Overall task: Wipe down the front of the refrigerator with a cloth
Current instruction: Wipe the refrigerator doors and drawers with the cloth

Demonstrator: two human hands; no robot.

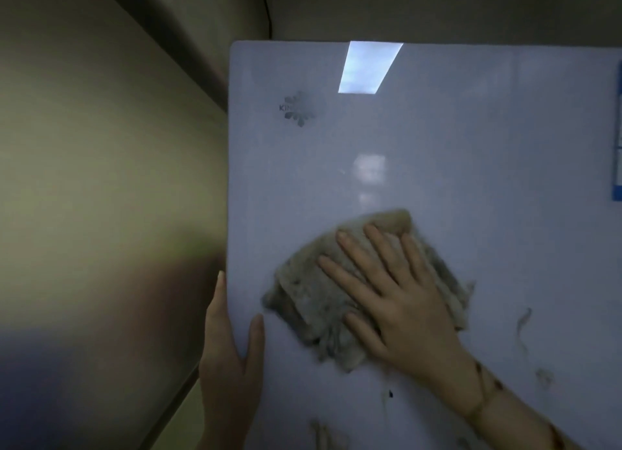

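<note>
- Head view: no container shows here; the pale, glossy white refrigerator door (454, 153) fills the right and centre of the picture, with a faint grey snowflake logo (298, 109) near its upper left corner and a bright reflected rectangle of light (368, 67) at its top edge; a blue-edged label (617, 146) is cut off at the right border
- A worn, beige-grey, folded cloth with frayed edges (313, 291) lies flat against the lower middle of the door; the right hand (393, 294) is spread flat on top of it, fingers extended and apart, palm pressing it to the surface rather than closed around it; a thin bracelet (481, 406) sits on that wrist
- The left hand (229, 348) wraps the door's left edge just left of and below the cloth; its thumb lies on the front face, the fingers go round the side, so it grips the edge loosely; thumb and cloth are near but apart
- Dark smudges and streaks (523, 328) mark the door right of and below the cloth; the cloth's outline is blurred
- Above the cloth the door is bare up to the logo and the top edge; to its right there is bare surface as far as the label; left of the door stands a dim beige wall (101, 146), close beside the edge the left hand holds
</note>
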